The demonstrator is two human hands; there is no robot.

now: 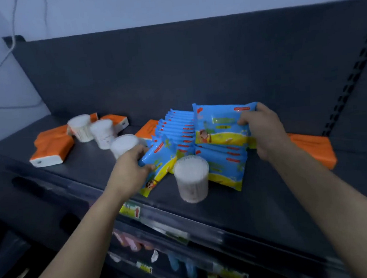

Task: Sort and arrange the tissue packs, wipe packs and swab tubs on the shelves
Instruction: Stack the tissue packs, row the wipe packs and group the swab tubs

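1. I see my left hand (pixel 130 172) with fingers curled round the upper edge of a tilted blue-and-yellow plastic wipe pack (pixel 158 166) on the dark shelf (pixel 261 203).
2. My right hand (pixel 264 129) pinches the top right corner of a second blue-and-yellow wipe pack (pixel 219 126), held upright in front of a row of matching wipe packs (pixel 178 128).
3. A clear round swab tub (pixel 191 178) stands between both hands, just beside the tilted pack.
4. Three more swab tubs (pixel 103 132) and orange tissue packs (pixel 52 148) sit to the left. Another orange tissue pack (pixel 314 147) lies behind my right wrist.
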